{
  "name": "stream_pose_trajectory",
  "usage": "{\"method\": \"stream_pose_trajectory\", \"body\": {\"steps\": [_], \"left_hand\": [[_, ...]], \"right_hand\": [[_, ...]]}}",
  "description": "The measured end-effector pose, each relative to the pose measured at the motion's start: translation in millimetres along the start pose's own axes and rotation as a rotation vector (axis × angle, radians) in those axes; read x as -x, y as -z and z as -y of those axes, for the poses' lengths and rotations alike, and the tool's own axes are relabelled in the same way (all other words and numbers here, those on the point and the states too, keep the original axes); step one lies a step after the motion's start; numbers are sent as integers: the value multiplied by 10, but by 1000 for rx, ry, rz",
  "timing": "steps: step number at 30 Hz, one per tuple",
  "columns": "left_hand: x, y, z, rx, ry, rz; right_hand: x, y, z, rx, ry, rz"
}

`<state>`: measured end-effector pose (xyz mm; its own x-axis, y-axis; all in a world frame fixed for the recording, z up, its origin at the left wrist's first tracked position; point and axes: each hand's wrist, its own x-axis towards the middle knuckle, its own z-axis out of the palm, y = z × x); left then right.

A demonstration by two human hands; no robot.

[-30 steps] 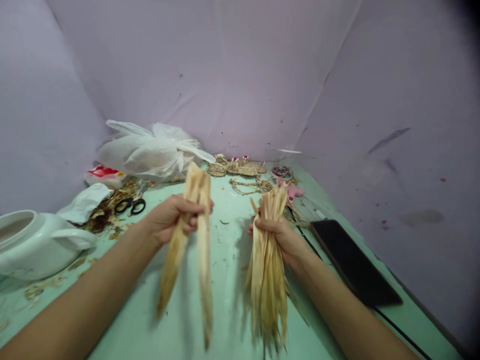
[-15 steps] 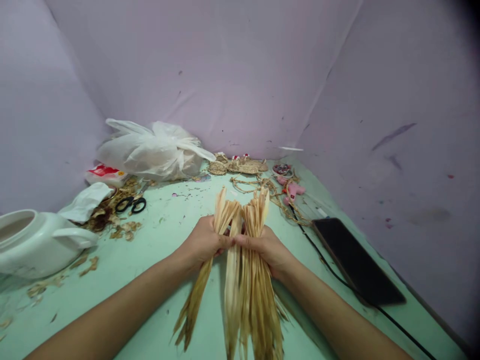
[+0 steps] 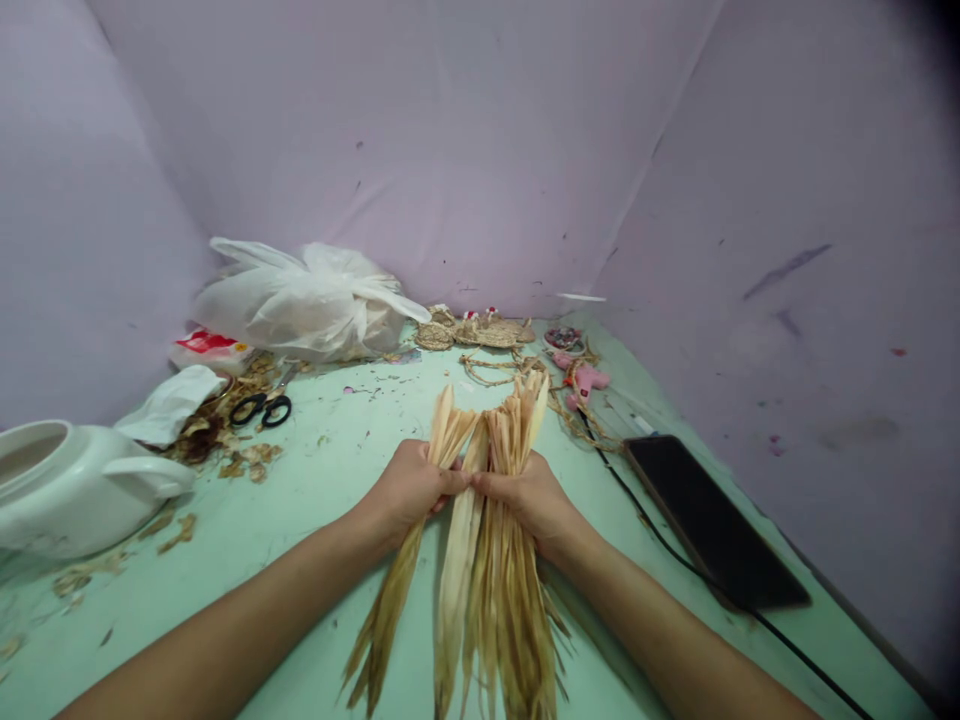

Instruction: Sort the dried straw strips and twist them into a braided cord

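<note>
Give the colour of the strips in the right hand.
The strips are pale straw-yellow, browner toward their lower ends; the head view shows them best.

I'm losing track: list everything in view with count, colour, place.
dried husk strips: two bunches, yellow, in the hands
plastic bag: one, white, far left
packet: one, white and red, left
crumpled tissue: one, white, left
scissors: one, black handles, left
dry scraps: many, brown, left
handled pot: one, white, left edge
woven pieces: several, tan, far middle
cord: count unclear, tan, beyond hands
dish: one, pale, far right
glue gun: one, pink, far right
cable: one, black, right
tablet or phone: one, black, right
tabletop: one, green, underneath
walls: three, lilac, around
left hand: one, bare, centre
right hand: one, bare, centre
</note>
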<state>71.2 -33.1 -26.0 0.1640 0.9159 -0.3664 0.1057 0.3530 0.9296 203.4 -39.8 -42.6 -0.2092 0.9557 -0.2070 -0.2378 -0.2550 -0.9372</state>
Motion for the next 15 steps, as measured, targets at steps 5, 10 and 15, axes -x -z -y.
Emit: {"method": "stream_pose_trajectory", "body": {"steps": [5, 10, 15], "left_hand": [[-19, -27, 70, 37, -74, -72], [-32, -61, 135, 77, -121, -73], [-2, -94, 87, 110, -31, -36]], "right_hand": [[-34, 30, -46, 148, 73, -62], [-42, 24, -71, 260, 94, -127], [-8, -40, -4, 226, 93, -138]]}}
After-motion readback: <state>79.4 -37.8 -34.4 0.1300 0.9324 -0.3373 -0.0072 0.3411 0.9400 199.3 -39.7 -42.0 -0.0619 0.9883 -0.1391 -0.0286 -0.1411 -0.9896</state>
